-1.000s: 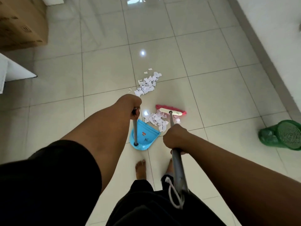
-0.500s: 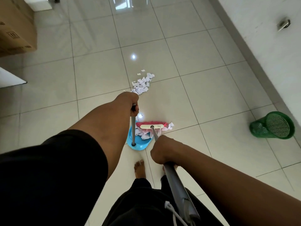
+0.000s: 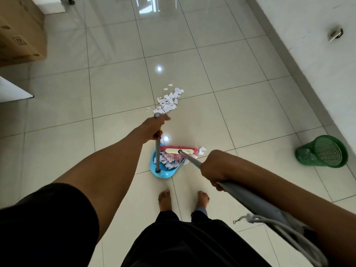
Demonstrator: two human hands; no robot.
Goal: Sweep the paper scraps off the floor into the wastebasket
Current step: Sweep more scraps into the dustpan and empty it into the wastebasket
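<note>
Scraps (image 3: pixel 168 160) are being pushed into the dustpan (image 3: pixel 163 170) by the broom (image 3: pixel 180 151), gripped by the right hand (image 3: pixel 213 167); the pan's pole is being clenched by the left hand (image 3: pixel 154 128) (steadiness advised). A second pile (image 3: pixel 169 101) is lying beyond; the wastebasket (image 3: pixel 321 151) is lying tipped, well apart.

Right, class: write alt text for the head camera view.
Seen from above, a person's right hand sweeps paper scraps with a broom into a blue dustpan steadied by the left hand. More scraps lie ahead; a green wastebasket lies tipped by the wall.
</note>
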